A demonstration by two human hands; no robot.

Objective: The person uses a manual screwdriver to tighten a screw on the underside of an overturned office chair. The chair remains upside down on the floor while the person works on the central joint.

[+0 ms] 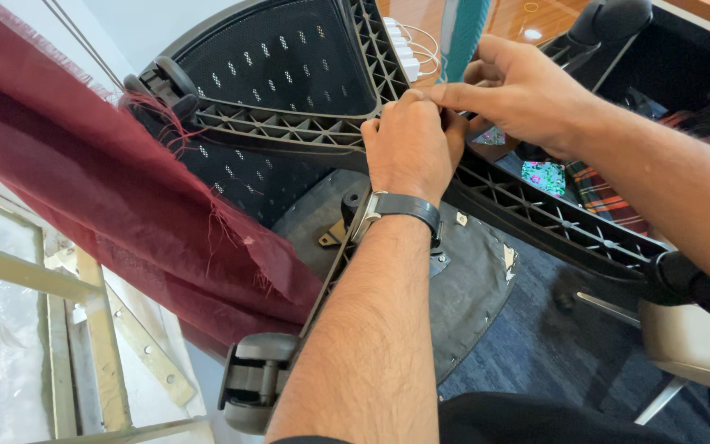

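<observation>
L hand (408,144) fisted on chair frame (289,127) @12 | R hand (519,94) pinching there, item unclear | keep L braced, R pinch small.

No labels, signs or screens are showing anywhere in view; the only package-like thing is a small green-and-pink patterned packet (544,176) lying just beyond the chair frame's (536,215) ribbed edge.

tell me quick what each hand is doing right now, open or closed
Left hand: closed in a fist against the black ribbed chair frame.
Right hand: fingers pinched together at the left knuckles; what they pinch cannot be told.
</observation>
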